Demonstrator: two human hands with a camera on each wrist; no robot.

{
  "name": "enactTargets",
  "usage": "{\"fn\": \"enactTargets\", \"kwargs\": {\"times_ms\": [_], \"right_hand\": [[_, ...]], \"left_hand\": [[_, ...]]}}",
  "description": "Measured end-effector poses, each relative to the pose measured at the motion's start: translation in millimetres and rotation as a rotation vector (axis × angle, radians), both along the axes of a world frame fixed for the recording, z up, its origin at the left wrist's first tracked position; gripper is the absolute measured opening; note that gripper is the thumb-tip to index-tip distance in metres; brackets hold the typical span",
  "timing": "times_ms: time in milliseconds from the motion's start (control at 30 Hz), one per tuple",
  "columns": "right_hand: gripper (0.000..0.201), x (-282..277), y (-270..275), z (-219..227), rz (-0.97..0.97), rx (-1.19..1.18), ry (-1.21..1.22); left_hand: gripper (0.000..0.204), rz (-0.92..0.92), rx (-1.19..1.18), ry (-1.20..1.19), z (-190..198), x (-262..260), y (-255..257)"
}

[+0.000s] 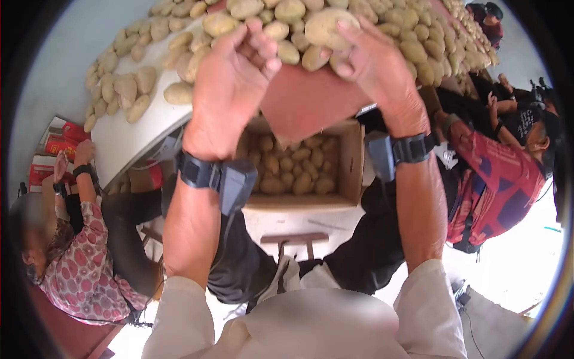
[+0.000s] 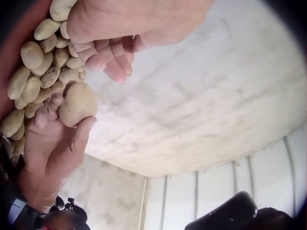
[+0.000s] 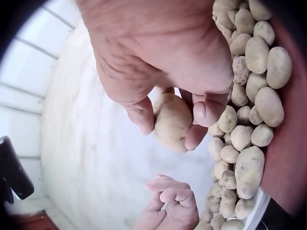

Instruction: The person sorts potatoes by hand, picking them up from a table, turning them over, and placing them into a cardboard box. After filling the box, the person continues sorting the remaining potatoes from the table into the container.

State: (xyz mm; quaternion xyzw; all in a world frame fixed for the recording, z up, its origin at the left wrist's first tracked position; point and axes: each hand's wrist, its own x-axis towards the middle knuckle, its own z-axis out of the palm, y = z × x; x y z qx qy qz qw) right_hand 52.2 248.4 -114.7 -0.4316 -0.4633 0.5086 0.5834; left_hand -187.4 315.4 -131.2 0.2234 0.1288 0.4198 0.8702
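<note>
My right hand [image 1: 382, 66] pinches a large potato [image 1: 327, 29] between thumb and fingers, held up in front of the pile. The right wrist view shows this potato [image 3: 171, 122] with the thumb on one side and curled fingers on the other. My left hand [image 1: 233, 81] is raised across from it with nothing in it, its fingers loosely bent. In the left wrist view that left hand [image 2: 129, 28] hangs above the held potato [image 2: 79, 104], apart from it. Behind both hands, a heap of potatoes [image 1: 412, 36] covers the tabletop.
Below the red-brown table edge [image 1: 305, 102], a cardboard box [image 1: 354, 161] holds many potatoes. A white table [image 1: 128, 143] with more potatoes stands to the left. One person [image 1: 89, 257] sits at the left, another [image 1: 496, 173] at the right. A wooden stool [image 1: 294, 238] shows under the box.
</note>
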Motion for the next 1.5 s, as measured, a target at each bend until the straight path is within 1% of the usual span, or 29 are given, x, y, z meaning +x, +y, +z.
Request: {"fn": "enactTargets", "kwargs": {"times_ms": [33, 67, 100, 133, 200, 233, 267, 333, 367, 400, 467, 533, 600, 633, 700, 767, 800, 867, 900, 933, 1033, 1100, 1200, 1233, 1300, 1333, 1400, 1433, 1500], "right_hand": [[0.034, -4, -6, 4, 0.003, 0.013, -0.116], [0.037, -16, -14, 21, -0.014, -0.048, -0.115], [0.041, -25, -20, 29, -0.028, -0.115, -0.112], [0.041, -25, -23, 28, -0.021, -0.133, -0.097], [0.04, -27, -29, 23, 0.102, -0.168, -0.226], [0.033, -37, -38, 39, 0.125, -0.24, -0.421], [0.033, -38, -42, 29, 0.139, -0.254, -0.408], [0.037, -35, -51, 4, 0.425, -0.19, -0.447], [0.039, -36, -53, -6, 0.468, -0.165, -0.563], [0.04, -38, -57, -14, 0.614, -0.202, -0.562], [0.039, -49, -74, -36, 0.643, -0.205, -0.708], [0.039, -57, -90, -52, 0.773, -0.218, -0.829], [0.033, -68, -113, -79, 0.788, -0.182, -1.034], [0.033, -72, -122, -85, 0.786, -0.185, -1.042], [0.033, -76, -133, -94, 0.908, -0.285, -1.111], [0.032, -72, -138, -103, 0.897, -0.289, -1.155], [0.031, -69, -142, -107, 0.887, -0.292, -1.198], [0.032, -62, -151, -120, 0.753, -0.259, -1.375], [0.033, -57, -151, -128, 0.727, -0.266, -1.436], [0.035, -53, -149, -120, 0.672, -0.255, -1.483], [0.036, -38, -142, -125, 0.598, -0.26, -1.51], [0.031, -32, -138, -124, 0.53, -0.312, -1.613], [0.033, -20, -138, -141, 0.473, -0.224, -1.731], [0.033, -20, -132, -135, 0.453, -0.212, -1.741], [0.038, -23, -122, -121, 0.473, -0.366, -1.636], [0.038, -26, -119, -112, 0.472, -0.363, -1.636], [0.033, -29, -110, -94, 0.415, -0.499, -1.523], [0.033, -27, -107, -90, 0.413, -0.491, -1.526], [0.03, -25, -103, -83, 0.311, -0.386, -1.455]], "left_hand": [[0.018, 0.012, -0.003, -0.014, 5, 1, 2], [0.018, 0.026, 0.0, -0.03, 3, 2, 8], [0.017, -0.022, 0.109, -0.058, -7, -4, 18], [0.017, -0.017, 0.091, -0.042, -3, -1, 15], [0.018, 0.127, 0.099, 0.009, 8, 3, 10], [0.017, 0.134, 0.162, 0.065, 11, 2, 9], [0.017, 0.141, 0.145, 0.08, 10, 1, 9], [0.017, 0.145, 0.158, 0.041, 10, 2, 9], [0.017, 0.175, 0.158, 0.075, 12, 3, 5], [0.017, 0.182, 0.163, 0.074, 12, 3, 5], [0.016, 0.155, 0.15, 0.094, 12, 5, 5], [0.016, 0.143, 0.116, 0.047, 10, 8, 4], [0.016, 0.133, 0.078, 0.008, 12, 12, 2], [0.015, 0.156, 0.082, 0.033, 14, 13, -1], [0.015, 0.176, 0.089, 0.056, 14, 15, -1], [0.015, 0.183, 0.127, 0.098, 9, 11, 1], [0.015, 0.179, 0.124, 0.093, -2, 5, 2], [0.017, 0.002, 0.265, -0.038, -20, -1, 18], [0.018, 0.05, 0.067, -0.004, -8, 0, 10], [0.018, 0.047, 0.078, 0.013, -7, -1, 7], [0.017, 0.096, 0.045, 0.059, -3, 3, 5], [0.017, 0.126, 0.006, 0.097, -1, 4, 5], [0.019, 0.116, 0.014, 0.077, -5, 3, 10], [0.019, 0.115, 0.001, 0.074, -4, 4, 11], [0.019, 0.137, 0.0, 0.084, -1, 4, 14], [0.019, 0.155, -0.021, 0.102, -2, 3, 14], [0.02, 0.153, -0.004, 0.087, 0, 1, 16], [0.019, 0.169, -0.007, 0.081, 3, 1, 16], [0.019, 0.197, -0.012, 0.079, 8, -3, 18]]}}
